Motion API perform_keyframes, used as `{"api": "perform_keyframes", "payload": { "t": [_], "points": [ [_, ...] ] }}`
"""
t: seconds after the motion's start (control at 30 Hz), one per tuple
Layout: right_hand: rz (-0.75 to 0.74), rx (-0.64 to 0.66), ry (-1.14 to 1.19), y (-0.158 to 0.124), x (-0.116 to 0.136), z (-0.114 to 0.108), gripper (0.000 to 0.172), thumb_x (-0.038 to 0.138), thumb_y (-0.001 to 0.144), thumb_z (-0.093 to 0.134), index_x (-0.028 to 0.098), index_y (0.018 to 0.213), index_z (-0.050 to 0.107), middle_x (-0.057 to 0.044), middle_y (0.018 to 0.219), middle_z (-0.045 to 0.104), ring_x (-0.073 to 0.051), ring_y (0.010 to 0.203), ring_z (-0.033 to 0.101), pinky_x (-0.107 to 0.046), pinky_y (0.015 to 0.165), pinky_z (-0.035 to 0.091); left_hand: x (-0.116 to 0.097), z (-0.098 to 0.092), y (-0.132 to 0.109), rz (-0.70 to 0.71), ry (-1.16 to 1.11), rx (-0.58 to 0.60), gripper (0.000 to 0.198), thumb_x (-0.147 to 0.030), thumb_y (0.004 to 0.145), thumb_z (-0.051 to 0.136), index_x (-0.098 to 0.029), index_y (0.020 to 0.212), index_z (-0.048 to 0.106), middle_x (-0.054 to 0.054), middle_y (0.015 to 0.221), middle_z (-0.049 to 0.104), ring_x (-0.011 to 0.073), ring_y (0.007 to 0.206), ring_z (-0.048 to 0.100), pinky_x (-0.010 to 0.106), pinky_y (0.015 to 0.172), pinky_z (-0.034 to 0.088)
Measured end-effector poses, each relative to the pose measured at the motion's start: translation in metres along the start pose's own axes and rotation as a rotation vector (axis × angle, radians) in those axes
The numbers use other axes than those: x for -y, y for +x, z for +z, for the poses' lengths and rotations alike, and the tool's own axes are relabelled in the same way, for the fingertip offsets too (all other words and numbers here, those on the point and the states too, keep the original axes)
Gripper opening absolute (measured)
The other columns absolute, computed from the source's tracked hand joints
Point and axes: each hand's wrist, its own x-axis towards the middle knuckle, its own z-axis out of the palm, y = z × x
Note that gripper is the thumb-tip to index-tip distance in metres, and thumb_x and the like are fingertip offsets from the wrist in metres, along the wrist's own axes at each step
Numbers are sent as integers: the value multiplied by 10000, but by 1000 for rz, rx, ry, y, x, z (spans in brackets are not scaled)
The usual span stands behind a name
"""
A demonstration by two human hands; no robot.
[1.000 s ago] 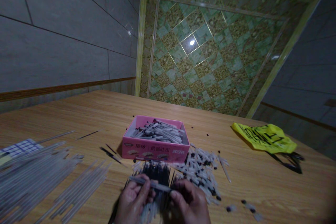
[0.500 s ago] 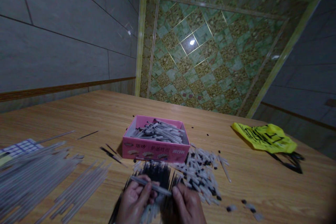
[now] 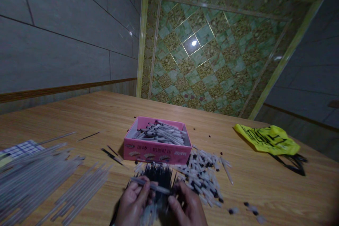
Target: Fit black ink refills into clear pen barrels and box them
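Note:
My left hand [image 3: 134, 202] and my right hand [image 3: 186, 206] are at the bottom edge, both pinched on one clear pen barrel [image 3: 150, 185] held level between them. Beneath them lies a bundle of black refills [image 3: 159, 173]. A pink box [image 3: 157, 144] with several finished pens stands just beyond. A heap of small white and black pen caps [image 3: 203, 176] spreads to the right of my hands.
Long clear pen tubes [image 3: 39, 180] lie in piles on the wooden table [image 3: 265, 183] at the left. A yellow plastic bag [image 3: 267, 137] sits at the right. A checked paper pad [image 3: 18, 148] is at the far left. Tiled wall lies beyond.
The hands and the pen barrel shifted slightly; my right hand slid a little left and lower. Everything else on the table stayed put.

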Motion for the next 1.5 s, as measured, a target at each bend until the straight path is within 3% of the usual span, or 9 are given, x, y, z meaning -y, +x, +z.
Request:
{"api": "perform_keyframes", "payload": {
  "t": [0.13, 0.5, 0.73, 0.83, 1.0, 1.13, 1.23, 1.33, 1.5],
  "points": [
    [50, 43, 25, 0, -2, 1, 425, 416, 916, 341, 176, 587, 461, 18, 546, 465, -116, 527, 463, -197, 495, 325, 0, 0, 1, 12, 7, -6, 434, -331, 463, 838, -155, 765, 581, 50, 632, 712, 121, 476, 578, 207, 445, 420],
    [201, 126, 229, 2, 1, 4, 504, 543, 892, 319, 175, 576, 456, 24, 513, 417, -114, 504, 410, -207, 469, 298, 2, 0, 0, 3, 35, 35, 416, -361, 499, 821, -153, 782, 597, 30, 624, 681, 117, 502, 577, 199, 452, 420],
    [212, 257, -390, 2, -2, -17, 244, 439, 743, 587, 217, 825, 648, -45, 683, 679, -206, 629, 622, -240, 522, 331, -4, -6, 5, -45, -85, -78, 458, -372, 582, 763, -163, 963, 619, -9, 624, 615, 125, 511, 584, 206, 444, 431],
    [290, 361, -552, 0, -2, -18, 288, 354, 583, 699, 209, 830, 679, -82, 748, 720, -264, 698, 665, -253, 531, 356, -4, -6, 6, -39, -63, -22, 510, -393, 609, 737, -175, 1050, 602, -50, 577, 535, 71, 397, 470, 168, 353, 315],
    [345, 359, -589, -2, -4, -17, 235, 216, 613, 622, 190, 839, 683, -111, 826, 725, -278, 801, 659, -271, 625, 403, 2, -7, 8, -34, 152, 54, 556, -522, 578, 718, -161, 998, 666, -56, 564, 495, 11, 338, 314, 136, 327, 130],
    [332, 162, -189, 3, -9, -22, 149, 260, 723, 575, 165, 803, 658, -69, 740, 691, -213, 710, 612, -251, 603, 395, 8, -11, 10, -3, 320, 98, 597, -568, 533, 720, -145, 953, 712, -36, 552, 532, 5, 331, 301, 145, 329, 123],
    [335, -46, 312, 7, -10, -22, 195, 341, 744, 621, 147, 731, 633, -41, 679, 643, -181, 664, 568, -244, 589, 402, 11, -12, 9, 27, 416, 154, 526, -540, 537, 729, -149, 888, 740, 0, 563, 624, 59, 391, 455, 173, 358, 312],
    [381, -213, 790, 10, -10, -18, 249, 368, 682, 721, 149, 767, 640, -15, 647, 609, -142, 582, 527, -227, 519, 378, 11, -12, 7, 43, 472, 222, 430, -503, 529, 744, -157, 784, 750, 58, 691, 733, 178, 639, 650, 255, 602, 506],
    [478, -298, 1177, 8, -13, -11, 236, 329, 686, 753, 172, 830, 651, 27, 576, 556, -77, 461, 447, -186, 447, 312, 7, -13, 8, 18, 556, 317, 376, -466, 559, 734, -156, 772, 739, 76, 728, 753, 228, 727, 682, 301, 720, 523]
  ]
}}
